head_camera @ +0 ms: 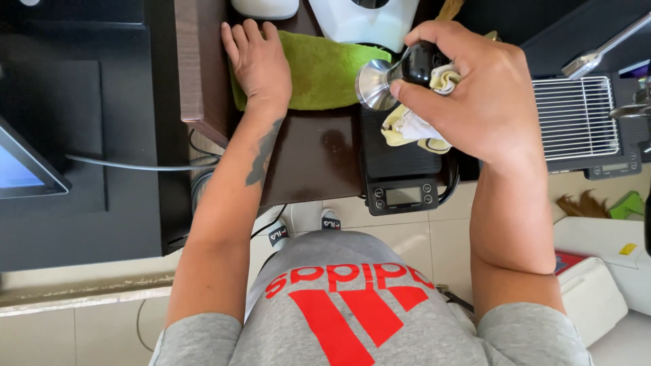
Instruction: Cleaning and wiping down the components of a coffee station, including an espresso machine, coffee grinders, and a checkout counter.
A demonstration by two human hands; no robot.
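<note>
My right hand (475, 88) grips a coffee tamper (390, 76) by its black handle, the round steel base turned to the left, together with a crumpled pale yellow cloth (410, 130). It hovers over a black digital scale (401, 177). My left hand (258, 59) lies flat, fingers apart, on the left end of a green towel (325, 71) spread on the dark wooden counter (312, 156).
A white appliance (366, 20) stands at the counter's far edge behind the towel. To the right sits a metal drip-tray grate (575, 116) with a steam wand (603, 49) above it. A screen (24, 169) and a cable (129, 165) lie left; white boxes (597, 271) lower right.
</note>
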